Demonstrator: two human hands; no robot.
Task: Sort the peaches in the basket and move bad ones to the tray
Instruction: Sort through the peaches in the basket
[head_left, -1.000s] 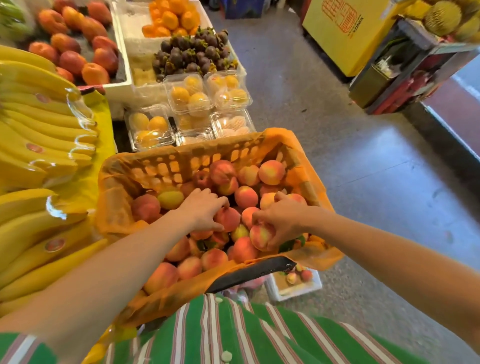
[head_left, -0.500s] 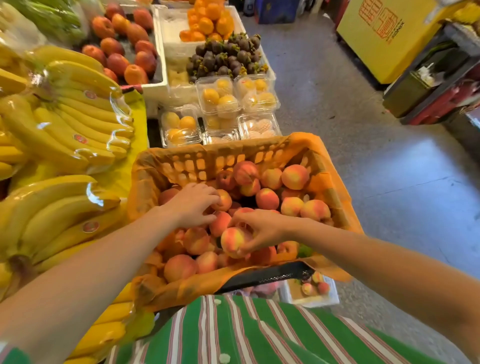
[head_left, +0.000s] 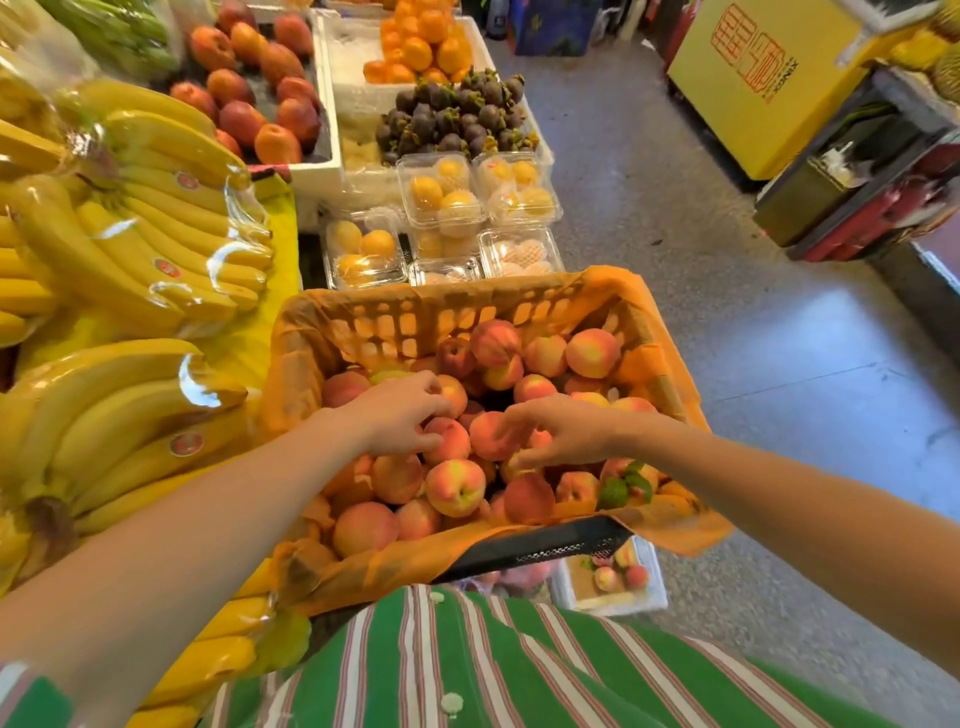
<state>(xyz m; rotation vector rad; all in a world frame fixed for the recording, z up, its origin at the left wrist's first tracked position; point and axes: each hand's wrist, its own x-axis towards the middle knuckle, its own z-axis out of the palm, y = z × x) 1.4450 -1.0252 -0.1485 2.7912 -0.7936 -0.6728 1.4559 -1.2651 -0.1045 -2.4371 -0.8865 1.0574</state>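
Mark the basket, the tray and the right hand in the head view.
basket (head_left: 447, 322), head view, far lattice wall.
tray (head_left: 623, 605), head view, front rim.
right hand (head_left: 566, 431), head view, back of hand.

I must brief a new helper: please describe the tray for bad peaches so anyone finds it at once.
Find the orange-lined basket of peaches. Below its near right corner sits a white tray. Unlike the clear boxes beyond the basket, it is opaque and holds few fruits.
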